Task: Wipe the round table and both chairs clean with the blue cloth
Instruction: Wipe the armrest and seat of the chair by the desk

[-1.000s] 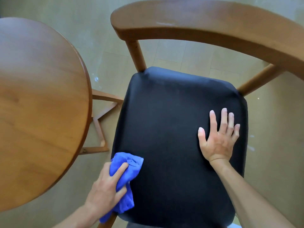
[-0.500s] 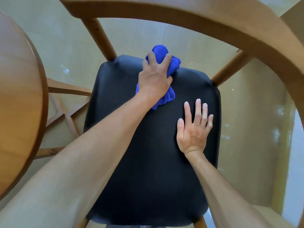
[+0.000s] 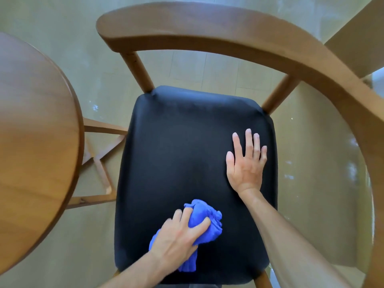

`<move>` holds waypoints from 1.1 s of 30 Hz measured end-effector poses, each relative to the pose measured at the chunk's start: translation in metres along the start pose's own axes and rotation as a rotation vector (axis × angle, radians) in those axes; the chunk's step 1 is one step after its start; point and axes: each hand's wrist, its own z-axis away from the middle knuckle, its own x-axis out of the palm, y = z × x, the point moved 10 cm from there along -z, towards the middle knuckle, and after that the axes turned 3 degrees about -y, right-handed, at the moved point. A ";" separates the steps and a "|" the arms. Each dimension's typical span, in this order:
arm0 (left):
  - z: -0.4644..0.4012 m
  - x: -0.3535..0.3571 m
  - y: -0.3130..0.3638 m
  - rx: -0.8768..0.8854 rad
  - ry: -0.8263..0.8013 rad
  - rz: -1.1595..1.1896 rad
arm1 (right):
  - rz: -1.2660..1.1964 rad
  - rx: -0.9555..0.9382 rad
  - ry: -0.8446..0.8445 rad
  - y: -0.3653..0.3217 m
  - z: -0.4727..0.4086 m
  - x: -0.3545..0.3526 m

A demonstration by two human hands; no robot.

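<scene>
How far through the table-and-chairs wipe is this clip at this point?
Done: nothing can be confirmed; the round table shows no wipe marks either way. In hand: the left hand grips the blue cloth on the near part of the black chair seat, while the right hand rests flat on it. Left: the wooden backrest; a second chair is out of view.

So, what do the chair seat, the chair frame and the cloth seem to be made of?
The chair seat looks like black leather or vinyl, matte with a faint grain; which one is unclear. The chair frame looks like solid wood with a smooth, warm brown satin finish and visible grain. The blue cloth, gripped by the left hand, looks like soft, fuzzy microfibre, bunched into folds.
</scene>
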 end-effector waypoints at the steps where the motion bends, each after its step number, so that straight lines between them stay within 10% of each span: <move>1: -0.013 -0.014 -0.011 -0.038 0.041 0.009 | 0.009 0.005 -0.007 0.000 0.000 0.000; 11: -0.219 -0.152 -0.112 -0.425 0.337 0.014 | -0.031 -0.007 0.078 0.001 0.001 0.002; 23: 0.027 0.039 0.022 0.010 0.018 -0.132 | -0.008 0.021 0.004 0.003 0.000 0.003; 28: 0.001 -0.002 -0.002 0.159 0.123 -0.048 | -0.011 0.014 0.037 0.003 0.001 0.003; 33: -0.076 -0.092 -0.124 -0.283 0.250 0.086 | -0.018 0.007 0.046 0.002 0.003 0.002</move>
